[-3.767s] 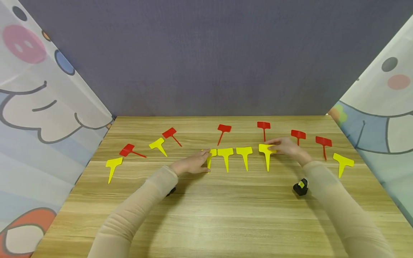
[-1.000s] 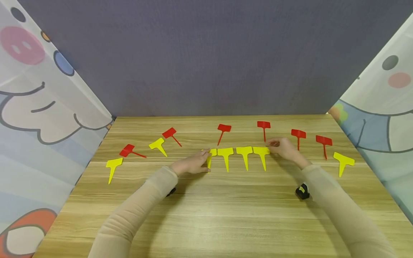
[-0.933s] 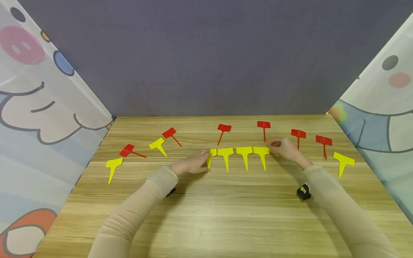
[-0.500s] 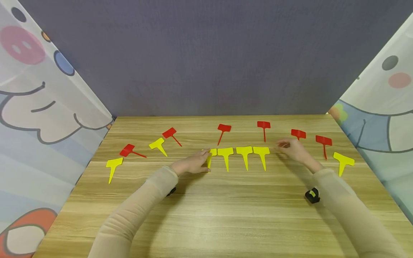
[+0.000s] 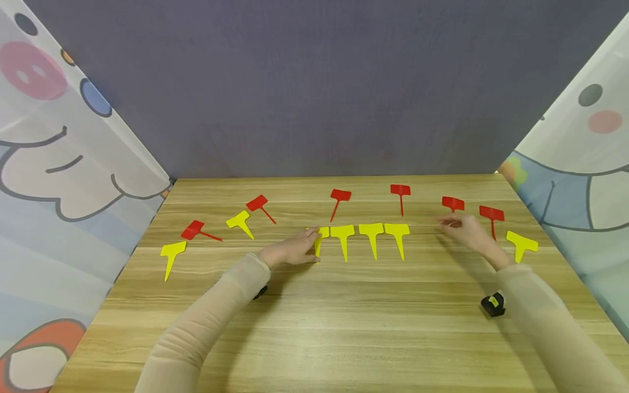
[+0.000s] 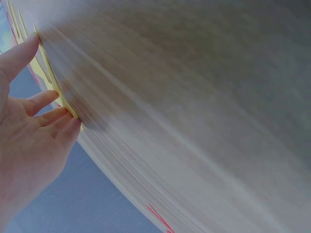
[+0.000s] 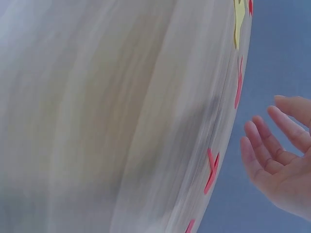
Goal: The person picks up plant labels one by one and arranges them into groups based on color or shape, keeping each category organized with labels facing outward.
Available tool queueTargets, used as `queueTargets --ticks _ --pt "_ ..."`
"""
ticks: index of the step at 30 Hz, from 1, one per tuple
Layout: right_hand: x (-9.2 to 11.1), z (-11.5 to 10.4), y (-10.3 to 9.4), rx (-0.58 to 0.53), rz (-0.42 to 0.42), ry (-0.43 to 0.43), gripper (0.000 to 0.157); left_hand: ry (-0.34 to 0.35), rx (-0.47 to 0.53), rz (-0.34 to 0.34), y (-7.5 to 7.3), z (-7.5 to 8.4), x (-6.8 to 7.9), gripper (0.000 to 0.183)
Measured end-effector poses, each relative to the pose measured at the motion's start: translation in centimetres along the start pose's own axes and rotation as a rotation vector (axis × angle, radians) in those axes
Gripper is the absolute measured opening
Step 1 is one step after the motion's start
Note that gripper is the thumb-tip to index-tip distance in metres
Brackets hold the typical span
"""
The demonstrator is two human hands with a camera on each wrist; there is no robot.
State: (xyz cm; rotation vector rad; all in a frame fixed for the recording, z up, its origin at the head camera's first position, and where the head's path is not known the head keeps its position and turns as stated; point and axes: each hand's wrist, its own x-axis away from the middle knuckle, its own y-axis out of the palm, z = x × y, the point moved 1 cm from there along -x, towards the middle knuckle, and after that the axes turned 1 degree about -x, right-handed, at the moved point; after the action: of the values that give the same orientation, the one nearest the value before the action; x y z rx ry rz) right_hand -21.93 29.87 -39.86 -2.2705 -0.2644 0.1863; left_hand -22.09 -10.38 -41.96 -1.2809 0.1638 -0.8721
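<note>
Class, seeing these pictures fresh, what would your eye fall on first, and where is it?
The eye probably lands on the row of four yellow tags near the head view's middle, with the left hand touching its leftmost tag. Next, the right hand, holding nothing, hovers right of that row. Six red tags in a loose arc, mostly farther back on the table, also stand out.

Tags (image 5: 372, 229) lie on the table (image 5: 314, 338)
</note>
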Motion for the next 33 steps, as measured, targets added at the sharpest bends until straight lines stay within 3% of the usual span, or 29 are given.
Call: queueTargets --ticks 21,33 --pt "2.6 3.1 -3.2 0.030 0.109 -0.005 0.028 -0.009 -0.010 0.003 0.1 -0.1 -0.1 0.067" --pt "3.7 4.9 -4.8 0.092 0.101 0.104 0.032 -0.006 -0.007 0.001 0.1 -0.2 -0.2 0.066"
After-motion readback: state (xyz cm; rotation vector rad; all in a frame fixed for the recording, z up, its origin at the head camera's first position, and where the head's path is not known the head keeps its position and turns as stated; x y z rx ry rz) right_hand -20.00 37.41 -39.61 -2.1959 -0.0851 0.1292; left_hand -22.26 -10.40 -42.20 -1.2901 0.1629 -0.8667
